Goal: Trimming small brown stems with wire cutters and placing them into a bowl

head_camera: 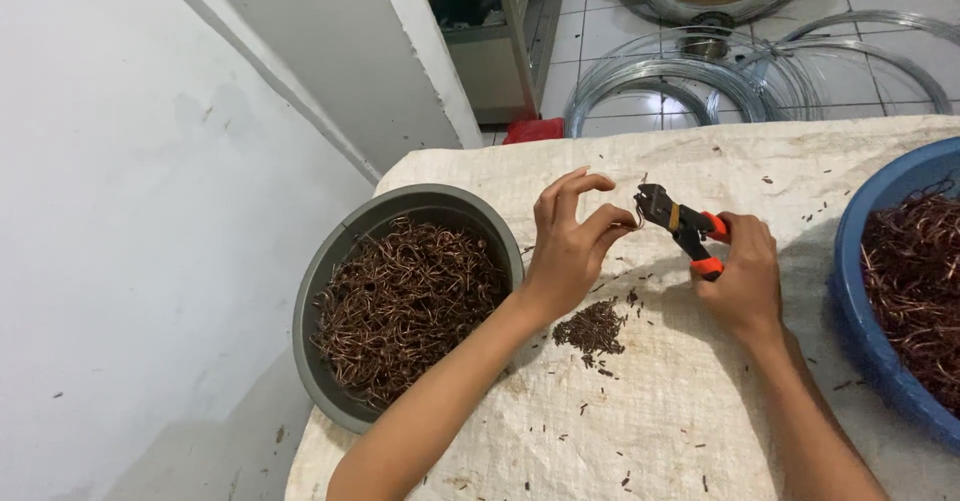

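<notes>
Head view, everything placed from the pile of clippings point(592, 327) mid-bench. Above and just left of it, left hand point(570, 251), thumb and forefinger pinching a small copper wire piece point(634, 220), other fingers fanned up. Above and right, right hand point(742, 273) wrapped tight round the orange handles of the cutters point(676, 223), dark nose meeting the wire at the pinch; whether the blades have bitten, cannot tell. Wire looks thin, light, springy and a touch slick, so best held close to the cut, right where the fingertips sit. Left of the pile, grey tub point(322, 281) heaped with curled copper hooks, rim hanging past the bench point(680, 431) edge. Far right, blue basin point(870, 261) with more of the same. Open woven sacking below the pile, plenty of elbow room. Beyond the far edge, steel wire coils point(690, 76) on the tiled floor.
</notes>
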